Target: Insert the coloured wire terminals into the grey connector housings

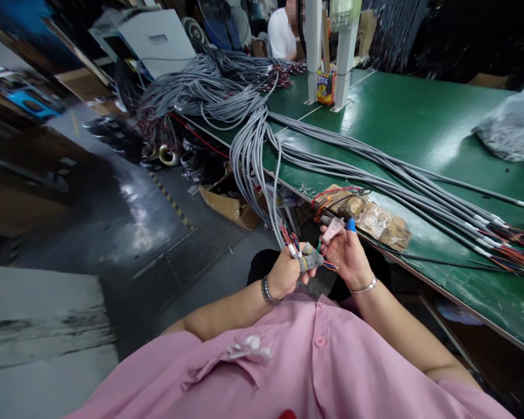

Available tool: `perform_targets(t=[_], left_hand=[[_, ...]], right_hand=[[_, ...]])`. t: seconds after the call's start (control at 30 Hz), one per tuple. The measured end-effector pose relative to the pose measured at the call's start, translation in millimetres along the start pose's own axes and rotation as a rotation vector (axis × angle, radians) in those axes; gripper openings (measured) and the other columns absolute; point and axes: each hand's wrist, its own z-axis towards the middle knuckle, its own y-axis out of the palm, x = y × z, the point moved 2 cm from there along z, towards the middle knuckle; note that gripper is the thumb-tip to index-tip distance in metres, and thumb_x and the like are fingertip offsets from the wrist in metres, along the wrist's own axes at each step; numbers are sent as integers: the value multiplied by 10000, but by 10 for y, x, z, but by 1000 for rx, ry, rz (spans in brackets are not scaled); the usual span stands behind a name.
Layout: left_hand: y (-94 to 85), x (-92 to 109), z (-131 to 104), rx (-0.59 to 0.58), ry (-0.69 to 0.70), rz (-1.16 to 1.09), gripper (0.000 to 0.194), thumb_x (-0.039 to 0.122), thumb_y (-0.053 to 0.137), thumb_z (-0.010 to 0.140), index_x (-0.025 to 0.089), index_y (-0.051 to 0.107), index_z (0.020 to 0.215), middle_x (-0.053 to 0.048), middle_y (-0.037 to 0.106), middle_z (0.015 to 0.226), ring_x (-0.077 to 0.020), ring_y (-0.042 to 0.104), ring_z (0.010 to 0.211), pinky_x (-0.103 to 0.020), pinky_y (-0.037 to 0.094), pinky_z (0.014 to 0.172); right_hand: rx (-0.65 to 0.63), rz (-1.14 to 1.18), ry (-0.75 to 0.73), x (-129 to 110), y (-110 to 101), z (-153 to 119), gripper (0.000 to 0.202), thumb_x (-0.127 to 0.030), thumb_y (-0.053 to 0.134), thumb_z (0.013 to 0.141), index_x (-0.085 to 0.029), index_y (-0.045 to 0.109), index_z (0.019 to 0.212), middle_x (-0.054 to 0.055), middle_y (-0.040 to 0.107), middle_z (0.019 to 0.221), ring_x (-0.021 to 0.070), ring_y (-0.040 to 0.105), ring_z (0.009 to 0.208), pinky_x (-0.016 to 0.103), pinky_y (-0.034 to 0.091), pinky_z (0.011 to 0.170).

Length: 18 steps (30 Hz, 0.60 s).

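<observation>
My left hand (291, 270), with grey covers on its fingers, is closed round the ends of several grey cables (255, 151), whose thin coloured wires (329, 265) fan out toward my right hand. My right hand (347, 250) is just to the right, palm up, with a blue cover on one finger and pinkish wrapping on another. Its fingertips are bent close to the wires; whether they pinch one is too small to tell. Behind my right hand, a taped wooden block (386, 226) with red and black leads lies at the bench edge.
More grey cables (375, 154) run across the green bench (419, 110) to the right. A large cable heap (201, 87) lies at the back left. White posts (343, 70), a plastic bag (513, 122) and a person (282, 35) are beyond. An open carton (227, 203) is below.
</observation>
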Motion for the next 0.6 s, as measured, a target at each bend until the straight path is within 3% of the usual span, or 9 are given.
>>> perform_targets(t=[0.17, 0.27, 0.43, 0.6], left_hand=[[9, 13, -21, 58, 9, -32, 357, 404, 746, 707, 136, 536, 597, 15, 568, 485, -45, 422, 312, -164, 267, 316], [25, 15, 0, 65, 10, -44, 346, 382, 739, 720, 141, 524, 595, 18, 571, 489, -44, 424, 313, -163, 260, 315], [37, 0, 35, 64, 9, -41, 335, 385, 732, 722, 141, 532, 609, 18, 572, 494, -46, 428, 315, -165, 256, 316], [39, -14, 62, 71, 11, -59, 337, 409, 740, 690, 145, 542, 624, 20, 568, 486, -49, 413, 306, -175, 244, 312]], right_hand=[[41, -123, -112, -41, -1, -43, 308, -461, 693, 803, -185, 710, 937, 22, 724, 882, 102, 618, 673, 200, 514, 576], [47, -178, -149, -41, -1, -50, 321, -479, 681, 809, -182, 713, 927, 26, 716, 868, 95, 592, 633, 201, 505, 557], [-9, -151, -44, 7, -14, -7, 438, -610, 635, 784, -185, 700, 865, 47, 714, 847, 113, 582, 612, 236, 500, 552], [-66, -23, 21, 53, -55, 64, 401, -584, 707, 734, -213, 683, 884, 16, 718, 886, 113, 603, 628, 255, 521, 586]])
